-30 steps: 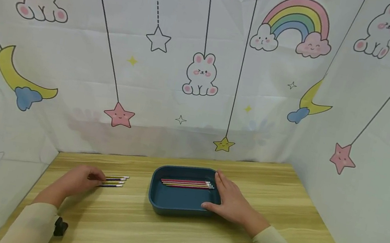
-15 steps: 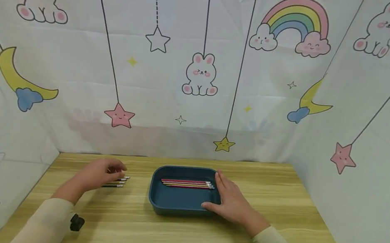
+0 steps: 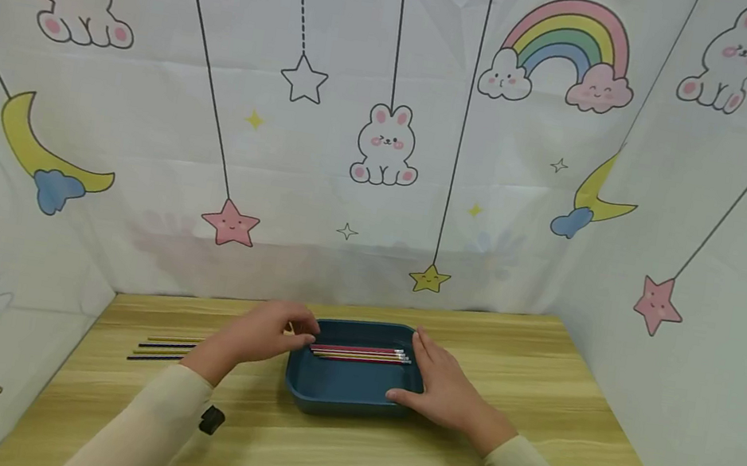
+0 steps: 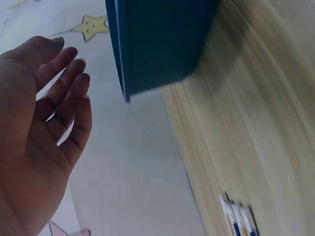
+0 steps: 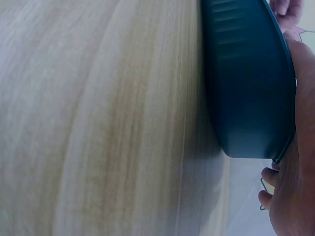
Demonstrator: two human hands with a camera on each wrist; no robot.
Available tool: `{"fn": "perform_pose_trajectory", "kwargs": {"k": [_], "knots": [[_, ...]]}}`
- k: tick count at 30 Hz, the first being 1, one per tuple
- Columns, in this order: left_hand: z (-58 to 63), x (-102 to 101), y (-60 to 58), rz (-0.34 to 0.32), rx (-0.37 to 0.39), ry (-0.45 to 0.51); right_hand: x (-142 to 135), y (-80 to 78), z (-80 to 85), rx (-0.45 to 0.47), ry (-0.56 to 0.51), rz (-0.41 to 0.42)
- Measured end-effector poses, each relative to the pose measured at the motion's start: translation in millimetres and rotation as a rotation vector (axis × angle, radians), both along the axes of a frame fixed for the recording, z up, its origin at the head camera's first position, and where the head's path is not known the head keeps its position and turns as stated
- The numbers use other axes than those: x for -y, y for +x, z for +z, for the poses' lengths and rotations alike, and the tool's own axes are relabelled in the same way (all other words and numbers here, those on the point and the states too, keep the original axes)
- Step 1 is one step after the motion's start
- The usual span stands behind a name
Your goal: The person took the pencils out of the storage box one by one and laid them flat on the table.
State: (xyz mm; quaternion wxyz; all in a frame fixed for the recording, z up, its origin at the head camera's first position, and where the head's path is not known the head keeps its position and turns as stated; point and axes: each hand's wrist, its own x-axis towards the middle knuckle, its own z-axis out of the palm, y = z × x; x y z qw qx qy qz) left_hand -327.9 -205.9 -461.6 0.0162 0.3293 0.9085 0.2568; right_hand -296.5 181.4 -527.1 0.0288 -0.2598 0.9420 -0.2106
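Note:
In the head view my left hand (image 3: 267, 334) is at the left end of a dark blue tray (image 3: 347, 406), fingertips by its rim. The left wrist view shows that hand (image 4: 44, 113) with fingers loosely bent and nothing between them, apart from the tray's wall (image 4: 157, 44). Several red and yellowish pencils (image 3: 358, 354) with eraser ends lie side by side in the tray. My right hand (image 3: 441, 384) rests on the tray's right end, thumb over the near side, fairly straight fingers at the far corner. Its lower fingers are partly hidden in the right wrist view.
Several yellow and dark pencils (image 3: 164, 347) lie in a row on the wooden table (image 3: 311, 457) left of the tray, partly behind my left forearm. A white cloth (image 3: 295, 270) printed with rabbits and stars surrounds the table's back and sides.
My left hand has moved right, from the pencils on the table to the tray's left end. Those pencils stay where they were. My right hand and the tray have not moved.

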Motion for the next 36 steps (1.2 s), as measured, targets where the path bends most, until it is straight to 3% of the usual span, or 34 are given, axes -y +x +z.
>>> {"fn": "perform_pose_trajectory", "kwargs": {"k": [11,20,30,36], "knots": [[8.6,-64,-23.2,-0.082,0.071,-0.104,0,-0.9,-0.6,0.010,0.010,-0.023],[-10.1,-97,-41.0,-0.159,0.230,-0.034,0,-1.6,-1.5,-0.001,0.003,-0.008],[-29.4,-122,-45.5,-0.189,0.274,0.024,-1,-1.2,-1.8,-0.002,-0.009,-0.006],[-38.8,-128,-48.1,-0.205,0.268,0.003,-1,-1.2,-0.9,-0.003,-0.014,0.002]]}}
